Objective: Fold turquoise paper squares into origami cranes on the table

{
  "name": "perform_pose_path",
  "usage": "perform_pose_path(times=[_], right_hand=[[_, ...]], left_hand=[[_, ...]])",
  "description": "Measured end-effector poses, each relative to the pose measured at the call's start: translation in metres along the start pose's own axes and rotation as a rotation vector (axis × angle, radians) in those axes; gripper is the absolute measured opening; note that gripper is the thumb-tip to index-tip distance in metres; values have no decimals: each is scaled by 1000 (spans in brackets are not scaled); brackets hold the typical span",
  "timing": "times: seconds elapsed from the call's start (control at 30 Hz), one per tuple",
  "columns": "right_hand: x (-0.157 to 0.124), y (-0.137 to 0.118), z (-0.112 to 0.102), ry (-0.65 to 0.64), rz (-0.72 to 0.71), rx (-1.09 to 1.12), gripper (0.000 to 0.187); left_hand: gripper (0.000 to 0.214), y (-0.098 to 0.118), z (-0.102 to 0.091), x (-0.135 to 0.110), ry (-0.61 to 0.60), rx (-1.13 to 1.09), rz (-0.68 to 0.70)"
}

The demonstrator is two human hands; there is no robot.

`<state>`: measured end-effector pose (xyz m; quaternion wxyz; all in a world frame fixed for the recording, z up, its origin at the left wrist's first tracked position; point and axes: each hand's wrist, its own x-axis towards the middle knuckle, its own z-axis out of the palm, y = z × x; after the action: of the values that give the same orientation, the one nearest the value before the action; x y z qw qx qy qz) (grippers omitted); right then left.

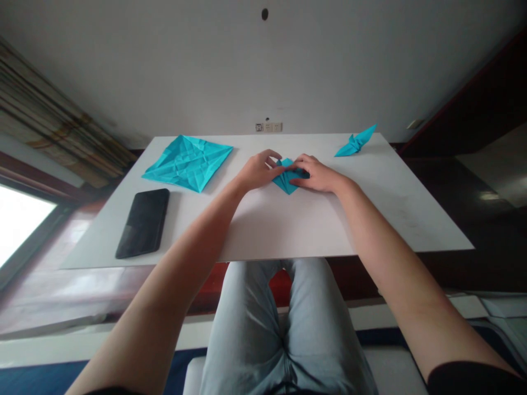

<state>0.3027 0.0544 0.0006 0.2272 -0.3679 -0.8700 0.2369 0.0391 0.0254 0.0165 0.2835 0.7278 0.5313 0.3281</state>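
A small folded piece of turquoise paper [288, 182] lies near the middle of the white table [288, 225]. My left hand [259, 170] pinches its left edge with fingers bent. My right hand [317, 173] presses on its right side with fingers curled over the fold. Most of the paper's upper part is hidden under both hands.
A creased, unfolded turquoise sheet [187, 162] lies at the back left. A black phone [144, 222] rests near the left front edge. A finished turquoise paper crane [356, 141] stands at the back right. My legs in light jeans [280, 329] are below the table edge.
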Motion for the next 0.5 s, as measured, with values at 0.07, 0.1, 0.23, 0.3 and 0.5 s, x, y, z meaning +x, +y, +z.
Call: perform_pose_path(times=[0.07, 0.1, 0.23, 0.3, 0.5], right_hand=[[0, -2, 0, 26, 17, 41, 43], [0, -3, 0, 35, 35, 64, 44], [-2, -9, -3, 43, 113, 132, 39], [-3, -10, -5, 36, 126, 147, 34], [-1, -4, -5, 31, 40, 61, 21]], left_hand=[[49, 1, 0, -1, -11, -62, 33], [51, 1, 1, -2, -23, -67, 52], [52, 1, 9, -5, -78, 24, 97], [46, 2, 13, -6, -85, 124, 111], [40, 7, 13, -9, -76, 347, 127]])
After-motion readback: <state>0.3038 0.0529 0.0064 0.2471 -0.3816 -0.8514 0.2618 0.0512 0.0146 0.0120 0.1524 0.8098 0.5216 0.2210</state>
